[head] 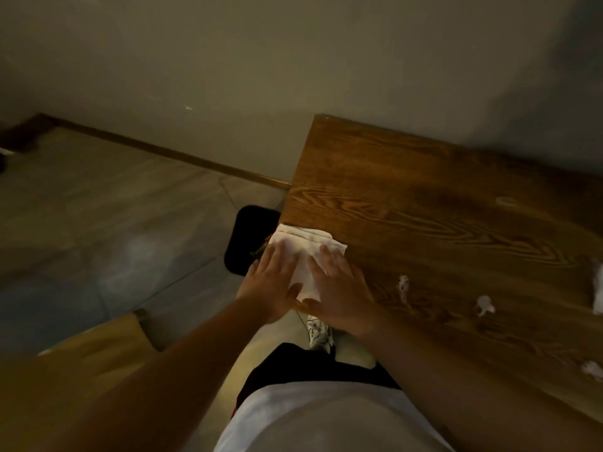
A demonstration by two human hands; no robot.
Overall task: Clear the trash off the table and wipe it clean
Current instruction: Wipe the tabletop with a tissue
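White cloth [306,252] — at table [424,203] edge.

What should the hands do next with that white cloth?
Probably slide the folded white cloth rightward across the brown wooden table. Both the left hand and right hand press it flat at the corner, and small white paper scraps lie to the right.

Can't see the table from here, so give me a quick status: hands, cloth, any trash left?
Left hand and right hand flat on white cloth at table corner. White scraps on tabletop, uncleared.
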